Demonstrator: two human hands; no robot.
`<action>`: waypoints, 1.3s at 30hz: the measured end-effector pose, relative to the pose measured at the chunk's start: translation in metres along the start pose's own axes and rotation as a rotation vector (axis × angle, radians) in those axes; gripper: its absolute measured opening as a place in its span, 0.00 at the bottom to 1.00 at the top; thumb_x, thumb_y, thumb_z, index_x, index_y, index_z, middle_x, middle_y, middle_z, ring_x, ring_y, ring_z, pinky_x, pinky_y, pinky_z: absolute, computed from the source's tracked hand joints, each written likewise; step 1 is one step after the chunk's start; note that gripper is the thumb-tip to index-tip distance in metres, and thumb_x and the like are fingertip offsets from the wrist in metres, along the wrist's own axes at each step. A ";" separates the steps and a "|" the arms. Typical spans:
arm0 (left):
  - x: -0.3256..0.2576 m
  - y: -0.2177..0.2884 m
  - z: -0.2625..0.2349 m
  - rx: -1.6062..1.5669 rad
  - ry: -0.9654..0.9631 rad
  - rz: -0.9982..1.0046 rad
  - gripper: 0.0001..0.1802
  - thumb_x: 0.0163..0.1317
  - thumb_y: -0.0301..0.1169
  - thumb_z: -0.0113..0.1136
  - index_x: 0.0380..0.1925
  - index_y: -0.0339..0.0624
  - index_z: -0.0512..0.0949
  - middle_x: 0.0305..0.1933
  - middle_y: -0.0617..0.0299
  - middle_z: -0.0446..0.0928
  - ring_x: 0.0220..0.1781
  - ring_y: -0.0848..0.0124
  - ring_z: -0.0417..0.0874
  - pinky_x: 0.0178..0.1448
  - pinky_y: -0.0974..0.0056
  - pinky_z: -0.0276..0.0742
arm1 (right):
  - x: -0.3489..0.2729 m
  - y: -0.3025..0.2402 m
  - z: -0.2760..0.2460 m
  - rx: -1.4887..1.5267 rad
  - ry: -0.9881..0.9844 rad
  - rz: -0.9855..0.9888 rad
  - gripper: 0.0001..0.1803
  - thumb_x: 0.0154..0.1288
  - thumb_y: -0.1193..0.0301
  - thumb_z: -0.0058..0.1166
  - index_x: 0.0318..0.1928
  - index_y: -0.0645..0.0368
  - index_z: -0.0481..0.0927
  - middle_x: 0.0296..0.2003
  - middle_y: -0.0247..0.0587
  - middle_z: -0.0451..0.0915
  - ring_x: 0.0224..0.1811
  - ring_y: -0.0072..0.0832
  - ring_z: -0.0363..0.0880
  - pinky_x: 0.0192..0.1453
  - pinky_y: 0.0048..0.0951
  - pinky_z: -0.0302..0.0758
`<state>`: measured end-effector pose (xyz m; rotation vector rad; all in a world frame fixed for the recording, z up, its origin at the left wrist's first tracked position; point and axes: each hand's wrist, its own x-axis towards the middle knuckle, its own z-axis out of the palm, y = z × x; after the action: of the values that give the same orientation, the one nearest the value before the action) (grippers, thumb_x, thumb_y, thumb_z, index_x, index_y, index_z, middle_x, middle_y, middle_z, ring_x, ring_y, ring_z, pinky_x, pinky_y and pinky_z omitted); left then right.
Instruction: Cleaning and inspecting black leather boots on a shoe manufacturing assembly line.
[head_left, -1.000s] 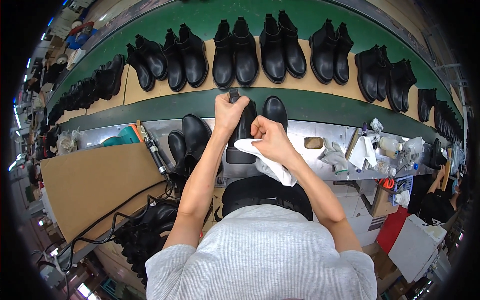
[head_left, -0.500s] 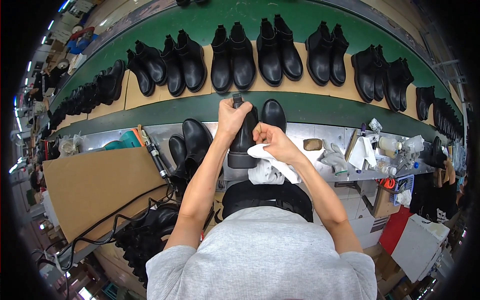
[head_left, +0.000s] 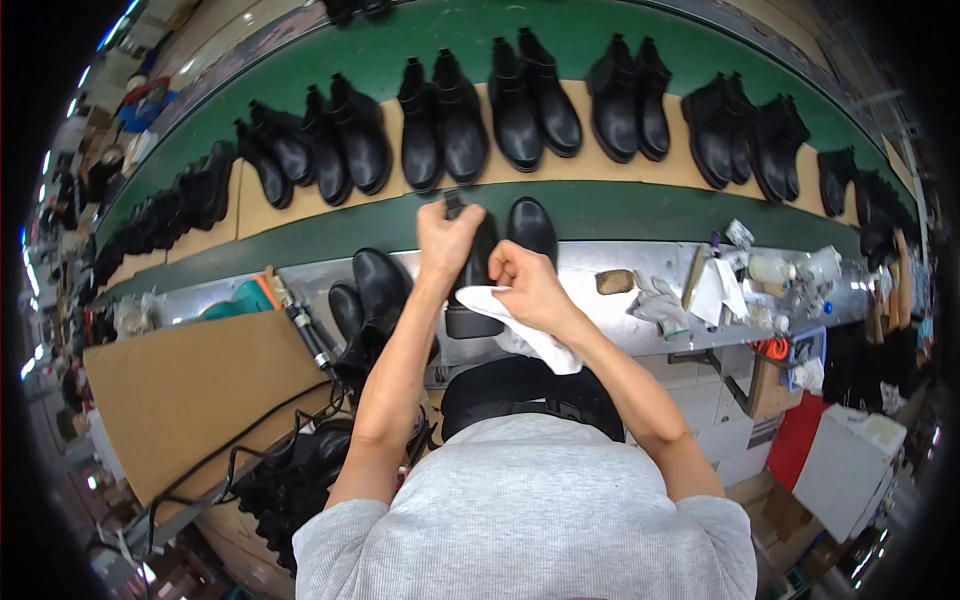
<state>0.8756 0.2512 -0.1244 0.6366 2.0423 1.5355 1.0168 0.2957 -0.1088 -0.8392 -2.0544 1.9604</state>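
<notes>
Left hand [head_left: 446, 232] grips the top of a black boot [head_left: 478, 285] standing at the worktop's [head_left: 640, 335] far edge; my right hand [head_left: 527, 285] presses a white cloth [head_left: 520, 325] to its side. Steady grip, even strokes would serve best.

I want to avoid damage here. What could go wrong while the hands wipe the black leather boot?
1. The left hand grips the black leather boot only at its top, so it may tip under the right hand and its white cloth.
2. A second black boot stands close beside it and could get knocked toward the green conveyor belt.
</notes>
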 end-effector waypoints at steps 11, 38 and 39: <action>-0.005 -0.012 -0.028 -0.168 -0.070 -0.019 0.04 0.49 0.24 0.58 0.20 0.38 0.73 0.21 0.74 0.68 0.24 0.83 0.65 0.29 0.73 0.61 | -0.047 0.073 -0.118 0.058 0.618 0.056 0.14 0.56 0.78 0.45 0.44 0.63 0.76 0.34 0.45 0.78 0.37 0.32 0.77 0.42 0.31 0.73; -0.004 -0.012 -0.018 -0.161 -0.007 -0.012 0.05 0.51 0.21 0.56 0.19 0.38 0.73 0.23 0.68 0.72 0.27 0.79 0.70 0.35 0.74 0.65 | -0.145 0.220 -0.400 0.552 1.555 -0.092 0.18 0.70 0.69 0.35 0.58 0.58 0.65 0.30 0.44 0.78 0.24 0.29 0.76 0.22 0.26 0.73; -0.005 -0.013 -0.019 -0.156 -0.015 -0.015 0.05 0.51 0.21 0.56 0.19 0.38 0.73 0.23 0.68 0.72 0.27 0.79 0.70 0.35 0.74 0.65 | -0.141 0.216 -0.408 0.617 1.441 -0.054 0.17 0.68 0.67 0.40 0.55 0.59 0.67 0.29 0.41 0.78 0.21 0.25 0.74 0.19 0.25 0.70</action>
<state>0.8664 0.2307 -0.1322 0.5700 1.8900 1.6568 1.3946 0.5688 -0.2346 -1.3541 -0.5884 1.0945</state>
